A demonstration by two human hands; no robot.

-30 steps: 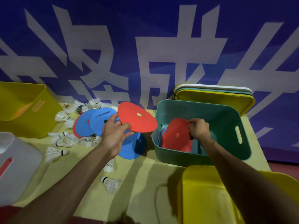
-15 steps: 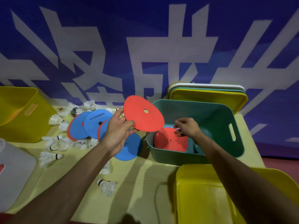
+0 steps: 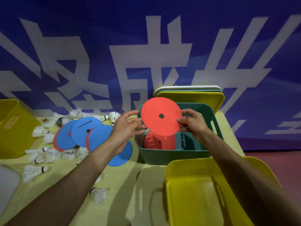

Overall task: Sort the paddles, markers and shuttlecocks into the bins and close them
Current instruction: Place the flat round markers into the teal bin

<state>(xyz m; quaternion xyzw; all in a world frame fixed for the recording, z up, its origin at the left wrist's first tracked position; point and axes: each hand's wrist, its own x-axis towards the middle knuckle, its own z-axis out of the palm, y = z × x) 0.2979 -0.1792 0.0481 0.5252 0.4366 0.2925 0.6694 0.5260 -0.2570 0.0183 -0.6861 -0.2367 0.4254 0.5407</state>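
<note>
On the bench side, the left hand (image 3: 125,128), fingers loosely spread, seems only to brush the 9 o'clock edge of a red marker disc (image 3: 154,119). The right hand (image 3: 193,123) pinches its 3 o'clock edge. The open green bin (image 3: 171,154) waits directly beneath, at the disc's 6 o'clock.

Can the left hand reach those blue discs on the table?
Probably yes. The left hand hovers with straight fingers right by the blue discs, which lie uncovered on the table; the right hand pinches the red disc.
</note>
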